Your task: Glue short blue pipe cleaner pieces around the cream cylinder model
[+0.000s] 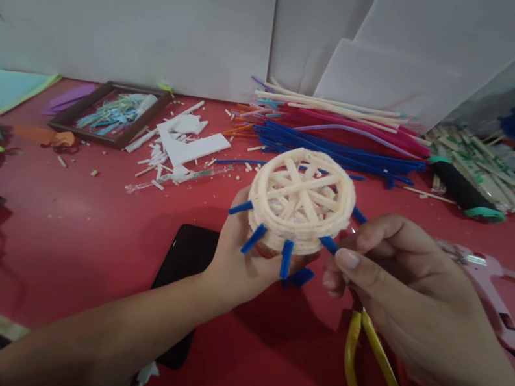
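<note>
My left hand [246, 260] grips from below a round cream woven piece [302, 197] made of fuzzy stems, with crossed spokes and several short blue stem ends sticking out round its rim. My right hand [396, 279] is closed beside it on the right, thumb and fingertips pinching at a blue stem end [329, 244] on the rim. The same hand also holds yellow-handled scissors [372, 377], whose loop hangs below the palm.
A black phone [187, 260] lies under my left wrist on the red table [82, 236]. A pile of blue, pink and cream stems [341, 134] lies behind. A pink glue gun [497, 292] is at right, a wooden frame [110, 112] and white scraps [187, 142] at left.
</note>
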The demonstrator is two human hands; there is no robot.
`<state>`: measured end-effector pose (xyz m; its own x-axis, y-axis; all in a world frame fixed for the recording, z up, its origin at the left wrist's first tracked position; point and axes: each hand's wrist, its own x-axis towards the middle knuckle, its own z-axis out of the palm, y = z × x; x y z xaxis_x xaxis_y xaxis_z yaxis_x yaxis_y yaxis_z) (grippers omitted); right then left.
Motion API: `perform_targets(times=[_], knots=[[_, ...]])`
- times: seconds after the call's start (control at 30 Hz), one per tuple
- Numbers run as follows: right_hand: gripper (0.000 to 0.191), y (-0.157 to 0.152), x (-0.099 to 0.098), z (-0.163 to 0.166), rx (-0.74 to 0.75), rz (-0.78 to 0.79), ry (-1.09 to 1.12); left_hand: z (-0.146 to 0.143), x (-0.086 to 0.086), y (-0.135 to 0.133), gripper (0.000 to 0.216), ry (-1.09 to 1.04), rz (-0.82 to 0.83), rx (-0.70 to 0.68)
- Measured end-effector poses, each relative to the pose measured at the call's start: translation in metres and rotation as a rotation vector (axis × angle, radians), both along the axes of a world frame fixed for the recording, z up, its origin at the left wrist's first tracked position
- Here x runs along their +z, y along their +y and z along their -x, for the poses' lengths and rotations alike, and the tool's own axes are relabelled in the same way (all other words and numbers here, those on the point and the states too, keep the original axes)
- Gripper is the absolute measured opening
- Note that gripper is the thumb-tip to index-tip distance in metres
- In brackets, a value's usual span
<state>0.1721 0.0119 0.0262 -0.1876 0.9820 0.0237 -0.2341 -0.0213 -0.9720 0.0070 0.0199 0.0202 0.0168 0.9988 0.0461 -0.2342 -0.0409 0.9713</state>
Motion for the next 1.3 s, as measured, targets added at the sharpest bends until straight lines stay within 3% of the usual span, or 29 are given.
perform_targets(times=[0.2, 0.63, 0.83, 1.0, 1.17, 1.3], knots=[[0.023, 0.0, 0.001, 0.0, -0.002, 0.007, -0.006, -0.001, 0.001, 0.002, 0.081, -0.042, -0.055, -0.033], [0.021, 0.0, 0.001, -0.001, 0.003, -0.013, -0.039, -0.001, -0.015, 0.004, 0.083, -0.006, -0.162, -0.015], [0.019, -0.001, 0.002, -0.001, -0.007, -0.03, -0.066, 0.0, -0.009, 0.004, 0.083, -0.03, -0.147, -0.058], [0.024, -0.001, 0.004, 0.0, 0.026, 0.071, -0.021, -0.001, -0.006, 0.005, 0.089, -0.011, -0.124, -0.028], [0.037, -0.003, -0.002, -0.005, 0.094, 0.148, -0.112, -0.002, -0.004, 0.006, 0.089, -0.001, -0.139, -0.043], [0.035, -0.004, -0.005, -0.006, 0.048, 0.12, -0.178, -0.001, -0.003, 0.005, 0.084, -0.006, -0.156, -0.058]])
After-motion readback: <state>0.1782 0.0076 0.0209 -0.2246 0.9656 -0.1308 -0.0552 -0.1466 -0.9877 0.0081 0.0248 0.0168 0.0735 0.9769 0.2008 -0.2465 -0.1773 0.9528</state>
